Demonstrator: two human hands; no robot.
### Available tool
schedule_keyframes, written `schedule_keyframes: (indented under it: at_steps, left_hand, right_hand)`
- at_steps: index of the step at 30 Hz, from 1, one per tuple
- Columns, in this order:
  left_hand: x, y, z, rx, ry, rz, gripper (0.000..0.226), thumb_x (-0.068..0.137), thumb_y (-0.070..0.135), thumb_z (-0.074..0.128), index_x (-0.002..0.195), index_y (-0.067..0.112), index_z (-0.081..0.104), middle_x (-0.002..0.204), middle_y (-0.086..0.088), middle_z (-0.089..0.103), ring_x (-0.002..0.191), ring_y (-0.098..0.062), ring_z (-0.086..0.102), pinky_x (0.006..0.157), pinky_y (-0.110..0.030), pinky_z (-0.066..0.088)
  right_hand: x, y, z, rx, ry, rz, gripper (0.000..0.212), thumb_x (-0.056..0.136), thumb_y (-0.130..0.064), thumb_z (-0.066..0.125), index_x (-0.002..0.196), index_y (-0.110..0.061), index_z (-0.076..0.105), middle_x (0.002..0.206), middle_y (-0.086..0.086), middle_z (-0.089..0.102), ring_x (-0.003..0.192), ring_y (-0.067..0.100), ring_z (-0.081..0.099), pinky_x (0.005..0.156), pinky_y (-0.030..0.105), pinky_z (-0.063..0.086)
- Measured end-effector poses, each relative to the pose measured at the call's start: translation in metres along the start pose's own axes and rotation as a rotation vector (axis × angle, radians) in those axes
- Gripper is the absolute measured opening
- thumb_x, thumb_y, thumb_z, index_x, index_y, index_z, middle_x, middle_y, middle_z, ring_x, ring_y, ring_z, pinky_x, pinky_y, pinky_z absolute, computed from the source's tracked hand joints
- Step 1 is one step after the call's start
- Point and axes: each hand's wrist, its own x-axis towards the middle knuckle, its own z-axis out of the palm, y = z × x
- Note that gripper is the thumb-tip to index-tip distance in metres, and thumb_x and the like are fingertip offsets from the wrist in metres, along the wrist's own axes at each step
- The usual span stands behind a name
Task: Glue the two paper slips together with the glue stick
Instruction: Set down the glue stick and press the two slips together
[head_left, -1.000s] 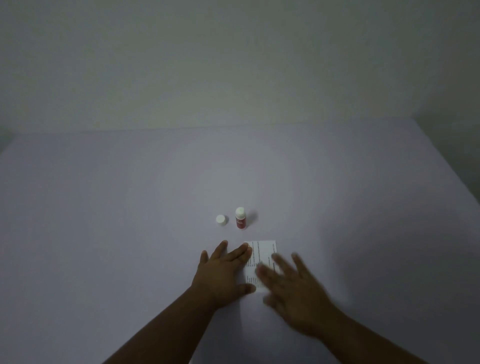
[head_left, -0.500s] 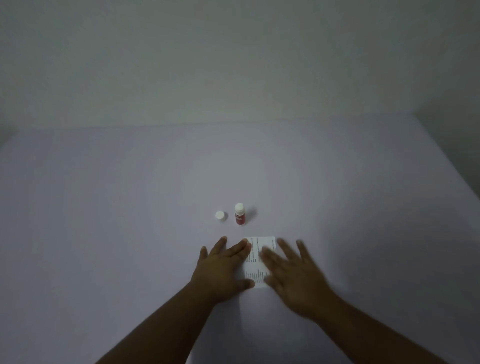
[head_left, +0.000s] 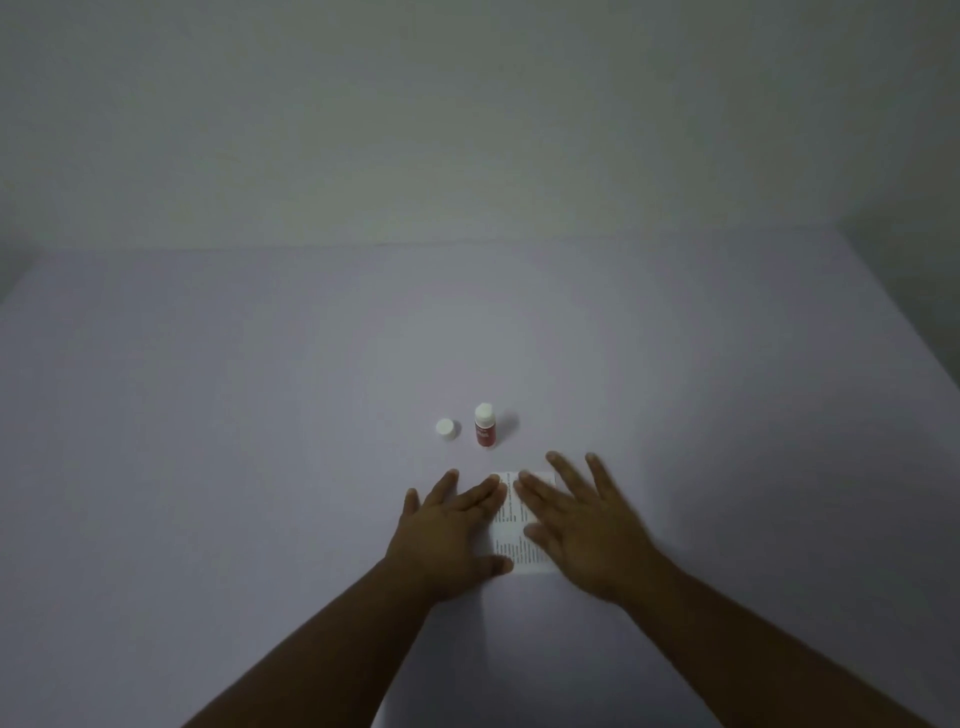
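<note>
Pale table (head_left: 260, 415). Left hand (head_left: 447, 535) and right hand (head_left: 582, 530), both flat, fingers spread, palms down on printed paper slips (head_left: 511, 525) lying between them near the table's front. Beyond: upright red glue stick (head_left: 484, 432); beside it, detached white cap (head_left: 445, 429).

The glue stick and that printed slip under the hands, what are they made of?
The glue stick looks like smooth plastic: red body, white top. The slip looks like thin matte paper, white with small dark print, lying flat on the table.
</note>
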Motion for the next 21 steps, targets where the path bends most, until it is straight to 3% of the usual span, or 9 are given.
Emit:
schedule_keyframes:
  at_steps: [2, 3, 6, 9, 11, 14, 16, 21]
  left_hand:
    - [0.001, 0.001, 0.000, 0.004, -0.010, -0.002, 0.088, 0.077, 0.073, 0.042, 0.145, 0.042, -0.003, 0.157, 0.021, -0.001, 0.145, -0.023, -0.009, 0.112, -0.060, -0.003]
    - [0.001, 0.001, 0.000, 0.007, -0.012, 0.001, 0.087, 0.077, 0.073, 0.041, 0.145, 0.041, -0.004, 0.157, 0.020, -0.001, 0.145, -0.023, -0.009, 0.112, -0.060, -0.003]
    - [0.000, 0.000, 0.000, 0.008, 0.000, 0.010, 0.086, 0.078, 0.073, 0.039, 0.146, 0.042, -0.003, 0.156, 0.022, -0.002, 0.145, -0.022, -0.009, 0.112, -0.059, -0.001]
    - [0.000, 0.000, 0.000, 0.005, 0.009, 0.009, 0.085, 0.078, 0.074, 0.038, 0.145, 0.042, -0.003, 0.156, 0.022, -0.002, 0.145, -0.022, -0.009, 0.112, -0.059, -0.002]
    - [0.000, -0.001, 0.001, 0.011, 0.003, 0.008, 0.086, 0.077, 0.074, 0.039, 0.145, 0.042, -0.003, 0.156, 0.023, -0.003, 0.145, -0.021, -0.009, 0.112, -0.059, -0.001]
    - [0.001, 0.000, 0.001, 0.019, -0.013, 0.002, 0.087, 0.077, 0.073, 0.040, 0.145, 0.042, -0.004, 0.156, 0.022, -0.002, 0.145, -0.022, -0.009, 0.112, -0.061, -0.001]
    - [0.002, -0.001, 0.001, 0.022, -0.018, 0.004, 0.087, 0.077, 0.073, 0.040, 0.145, 0.042, -0.006, 0.157, 0.021, -0.002, 0.145, -0.023, -0.010, 0.111, -0.061, -0.002]
    - [0.002, -0.001, 0.002, 0.024, -0.009, 0.006, 0.087, 0.077, 0.074, 0.039, 0.145, 0.042, -0.004, 0.156, 0.022, -0.003, 0.145, -0.022, -0.010, 0.112, -0.060, -0.001]
  right_hand:
    - [0.009, 0.007, -0.001, 0.005, 0.010, 0.071, 0.058, 0.094, -0.050, 0.012, 0.146, -0.025, 0.016, 0.155, -0.008, 0.021, 0.145, 0.023, -0.001, 0.114, 0.053, -0.013]
    - [0.008, 0.004, -0.001, 0.010, 0.011, 0.078, 0.059, 0.094, -0.050, 0.012, 0.146, -0.024, 0.018, 0.155, -0.007, 0.023, 0.145, 0.024, 0.002, 0.114, 0.053, -0.012]
    - [-0.019, -0.017, 0.007, 0.038, 0.032, -0.014, 0.055, 0.093, -0.049, 0.025, 0.138, -0.021, 0.039, 0.143, -0.004, 0.046, 0.138, 0.028, 0.032, 0.111, 0.053, 0.009]
    - [-0.043, -0.028, 0.017, 0.078, 0.000, -0.144, 0.051, 0.092, -0.051, 0.030, 0.135, -0.026, 0.043, 0.140, -0.012, 0.049, 0.135, 0.023, 0.037, 0.106, 0.051, 0.018]
    - [-0.030, -0.012, 0.012, 0.001, 0.010, -0.099, 0.050, 0.092, -0.049, 0.030, 0.134, -0.028, 0.045, 0.138, -0.012, 0.051, 0.134, 0.024, 0.039, 0.107, 0.051, 0.017]
    - [-0.001, 0.014, -0.001, -0.005, 0.011, 0.075, 0.055, 0.094, -0.049, 0.015, 0.143, -0.028, 0.024, 0.151, -0.011, 0.031, 0.144, 0.025, 0.015, 0.115, 0.052, -0.002]
    - [0.004, 0.018, 0.000, 0.016, 0.008, 0.102, 0.059, 0.093, -0.050, 0.007, 0.145, -0.026, 0.016, 0.154, -0.009, 0.022, 0.145, 0.024, 0.002, 0.115, 0.051, -0.007]
    - [-0.044, -0.016, 0.016, 0.057, 0.037, -0.002, 0.053, 0.092, -0.047, 0.030, 0.137, -0.023, 0.041, 0.141, -0.006, 0.048, 0.135, 0.026, 0.037, 0.108, 0.050, 0.016]
